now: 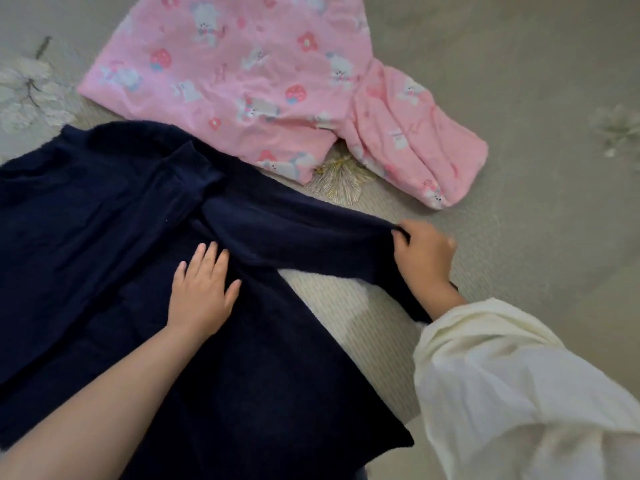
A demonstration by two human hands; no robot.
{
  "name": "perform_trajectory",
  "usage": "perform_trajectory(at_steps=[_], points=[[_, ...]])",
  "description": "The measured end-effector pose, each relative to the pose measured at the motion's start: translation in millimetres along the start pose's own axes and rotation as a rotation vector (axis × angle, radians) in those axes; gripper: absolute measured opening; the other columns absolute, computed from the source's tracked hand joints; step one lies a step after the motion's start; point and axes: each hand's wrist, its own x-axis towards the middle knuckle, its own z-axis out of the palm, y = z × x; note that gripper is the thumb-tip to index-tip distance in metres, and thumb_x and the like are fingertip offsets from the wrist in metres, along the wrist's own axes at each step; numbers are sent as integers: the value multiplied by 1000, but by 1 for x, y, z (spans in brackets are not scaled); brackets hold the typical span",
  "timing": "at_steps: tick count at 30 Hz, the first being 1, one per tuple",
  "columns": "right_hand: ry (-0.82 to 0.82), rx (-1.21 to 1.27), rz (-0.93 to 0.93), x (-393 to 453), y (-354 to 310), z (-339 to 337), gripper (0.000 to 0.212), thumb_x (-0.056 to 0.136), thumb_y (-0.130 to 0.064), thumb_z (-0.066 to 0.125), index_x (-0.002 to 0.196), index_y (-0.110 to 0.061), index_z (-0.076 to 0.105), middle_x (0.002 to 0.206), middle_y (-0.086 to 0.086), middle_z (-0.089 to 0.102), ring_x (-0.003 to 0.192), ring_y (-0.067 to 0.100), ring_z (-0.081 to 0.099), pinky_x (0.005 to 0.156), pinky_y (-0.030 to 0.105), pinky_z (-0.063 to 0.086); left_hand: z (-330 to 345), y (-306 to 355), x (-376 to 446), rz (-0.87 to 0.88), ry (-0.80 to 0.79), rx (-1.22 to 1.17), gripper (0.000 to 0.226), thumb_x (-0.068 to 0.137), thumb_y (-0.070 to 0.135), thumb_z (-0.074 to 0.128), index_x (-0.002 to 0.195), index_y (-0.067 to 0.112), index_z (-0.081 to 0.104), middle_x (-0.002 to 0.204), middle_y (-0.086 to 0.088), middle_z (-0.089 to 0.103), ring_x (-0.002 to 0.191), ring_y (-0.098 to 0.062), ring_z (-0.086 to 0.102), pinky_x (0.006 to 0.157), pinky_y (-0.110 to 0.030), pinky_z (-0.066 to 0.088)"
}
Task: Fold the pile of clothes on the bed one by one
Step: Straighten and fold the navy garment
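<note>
A dark navy long-sleeved knit top with a stand-up collar point(114, 216) lies spread flat on the beige bed cover with pale embroidered flowers point(519, 109), filling the left and lower part of the view. The step in hand appears to be the folding of its sleeve. The left hand point(202, 292) lies flat on the body of the top, fingers straight and slightly spread, pressing the cloth down near the armhole. The right hand point(424, 254), coming out of a loose cream sleeve point(502, 382), has its fingers curled round the cuff end of the navy sleeve point(304, 233), which is stretched out to the right and lifted a little off the bed.

The next move probably calls for carrying that cuff leftward across the body, with the left hand keeping the shoulder pinned so the crease falls along the side of the top. The knit looks soft and thick, so it may bunch at the armhole unless smoothed afterwards. The other sleeve is not clearly visible.

Beyond the navy top, near its collar but apart from it, lies a pink fleece garment printed with white bears, mushrooms and flowers point(242, 74); it looks loosely laid out rather than neatly folded, so it likely waits its turn.

No brand, label or readable writing shows on either garment or on the bed.
</note>
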Motion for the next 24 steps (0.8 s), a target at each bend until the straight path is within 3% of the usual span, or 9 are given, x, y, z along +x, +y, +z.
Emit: perform_trajectory(at_steps=[2, 4, 7, 11, 13, 17, 20, 22, 24], points=[[113, 94, 28, 28, -1, -23, 19, 89, -15, 49, 96, -9, 66, 95, 13, 65, 90, 31, 56, 71, 30, 20, -9, 5, 2, -4, -13, 30, 57, 95, 32, 42, 144, 10, 22, 154, -7, 14, 143, -21, 7, 112, -39, 12], [113, 159, 14, 51, -5, -41, 19, 90, -14, 49, 97, -7, 65, 96, 15, 66, 89, 31, 57, 70, 28, 23, -19, 12, 10, -29, -10, 27, 57, 96, 32, 39, 145, 12, 19, 155, -5, 10, 143, -19, 5, 113, -37, 14], [-59, 269, -10, 66, -15, -57, 22, 89, -9, 49, 101, -4, 66, 97, 17, 67, 87, 27, 56, 64, 25, 29, -34, 20, 22, -66, 9, -18, 57, 95, 30, 40, 145, 12, 19, 154, -6, 13, 142, -19, 8, 112, -36, 20], [-302, 667, 116, 71, -57, -76, 20, 86, 1, 49, 91, 0, 68, 88, 19, 65, 82, 23, 54, 75, 30, 40, -54, 4, 19, -149, 49, -86, 55, 95, 27, 43, 143, 9, 24, 153, -7, 17, 142, -20, 11, 111, -36, 23], [-437, 831, 130, 70, -98, -81, 19, 85, 6, 48, 86, 2, 67, 75, 13, 60, 72, 23, 54, 67, 30, 43, -63, -18, 9, -222, 82, -132, 54, 94, 25, 44, 142, 8, 26, 153, -8, 18, 142, -21, 12, 111, -38, 23], [-617, 760, 10, 48, -205, -68, 19, 85, 3, 52, 71, -1, 64, 57, 5, 49, 49, 15, 44, 48, 22, 34, -76, -89, -32, -440, 157, -224, 53, 93, 22, 46, 141, 6, 29, 152, -10, 21, 141, -23, 13, 110, -40, 22], [-707, 741, -61, 12, -289, -39, 13, 85, 0, 54, 84, 9, 64, 56, 5, 40, 43, 12, 37, 45, 21, 28, -72, -151, -83, -588, 170, -249, 52, 93, 18, 47, 140, 3, 32, 151, -13, 23, 141, -25, 14, 111, -41, 21], [-784, 787, -95, -18, -343, -15, 9, 86, 0, 54, 87, -5, 61, 57, 5, 40, 41, 12, 38, 45, 20, 28, -63, -189, -119, -687, 176, -283, 51, 91, 14, 48, 138, 0, 34, 149, -16, 26, 140, -28, 17, 110, -42, 22], [-927, 842, -99, -51, -389, 10, 10, 90, -4, 51, 87, -12, 55, 64, 4, 49, 41, 8, 50, 45, 19, 35, -51, -221, -154, -777, 179, -310, 49, 89, 10, 51, 134, -4, 38, 145, -21, 31, 137, -32, 23, 107, -45, 25]])
